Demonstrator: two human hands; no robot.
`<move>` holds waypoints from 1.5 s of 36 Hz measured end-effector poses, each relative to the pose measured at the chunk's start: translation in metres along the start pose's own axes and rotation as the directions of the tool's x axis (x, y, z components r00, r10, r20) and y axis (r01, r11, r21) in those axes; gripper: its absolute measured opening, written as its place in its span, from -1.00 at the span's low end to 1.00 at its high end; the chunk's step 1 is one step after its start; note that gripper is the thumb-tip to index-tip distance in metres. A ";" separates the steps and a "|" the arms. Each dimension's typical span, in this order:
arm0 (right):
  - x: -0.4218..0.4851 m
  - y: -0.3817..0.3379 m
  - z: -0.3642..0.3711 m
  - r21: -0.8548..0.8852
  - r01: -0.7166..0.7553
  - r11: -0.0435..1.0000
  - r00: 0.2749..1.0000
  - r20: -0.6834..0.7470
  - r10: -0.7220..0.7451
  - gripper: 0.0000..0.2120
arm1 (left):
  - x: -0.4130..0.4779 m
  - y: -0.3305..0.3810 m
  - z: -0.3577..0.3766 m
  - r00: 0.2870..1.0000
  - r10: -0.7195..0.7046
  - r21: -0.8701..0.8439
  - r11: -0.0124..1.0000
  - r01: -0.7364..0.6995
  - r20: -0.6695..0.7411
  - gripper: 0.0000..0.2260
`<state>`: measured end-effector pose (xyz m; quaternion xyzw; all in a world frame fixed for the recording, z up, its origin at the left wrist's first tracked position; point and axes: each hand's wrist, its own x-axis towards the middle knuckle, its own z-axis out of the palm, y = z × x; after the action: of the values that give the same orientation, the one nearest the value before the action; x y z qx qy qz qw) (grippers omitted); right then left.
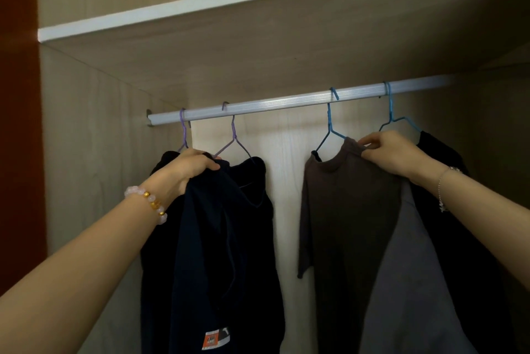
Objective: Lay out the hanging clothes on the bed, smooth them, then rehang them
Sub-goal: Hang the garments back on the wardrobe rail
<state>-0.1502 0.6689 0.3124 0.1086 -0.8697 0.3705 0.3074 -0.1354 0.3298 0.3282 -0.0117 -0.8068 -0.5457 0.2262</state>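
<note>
Clothes soft, limp: left hand (191,165) grips navy top (226,239), right hand (393,152) pinches brown top (347,210) collar; better lift by hangers.

Both my arms are stretched up and forward, bare along their whole visible length, the forearms rising from the lower corners toward the middle. My left hand (191,165) sits back-up, its fingers curled over a bunch of the navy garment (223,224) at its shoulder. My right hand (393,152), set a little higher, pinches the neck edge of the brown top (344,210) between thumb and curled fingers.
</note>
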 end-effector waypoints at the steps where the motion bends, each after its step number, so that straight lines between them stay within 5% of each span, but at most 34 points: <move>1: 0.000 0.000 0.000 0.000 0.000 1.000 1.000 -0.001 0.000 -0.70 | 0.000 0.000 -0.003 1.000 0.000 0.004 1.000 0.000 -0.004 -0.85; 21: 0.003 0.005 0.001 0.037 -0.005 0.999 1.000 0.008 0.005 -0.74 | 0.029 0.040 -0.011 0.994 -0.020 0.041 0.999 0.025 -0.110 -0.93; 36: -0.001 0.008 0.007 -0.029 0.037 0.999 0.999 -0.004 -0.037 -0.69 | 0.028 -0.014 0.008 0.983 -0.178 0.235 0.958 0.162 0.048 -0.66; 45: -0.005 0.003 0.013 -0.034 0.042 0.999 0.999 -0.006 -0.042 -0.71 | -0.046 -0.052 -0.007 0.965 -0.219 0.109 0.973 0.204 0.148 -0.84; 54: -0.008 -0.010 0.029 -0.134 0.051 0.990 0.997 -0.055 -0.059 -0.72 | -0.105 -0.029 -0.051 0.985 -0.134 0.008 0.991 0.134 0.108 -0.78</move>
<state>-0.1528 0.6408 0.2980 0.1010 -0.8795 0.3065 0.3496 -0.0311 0.2973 0.2788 0.0131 -0.8169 -0.5581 0.1452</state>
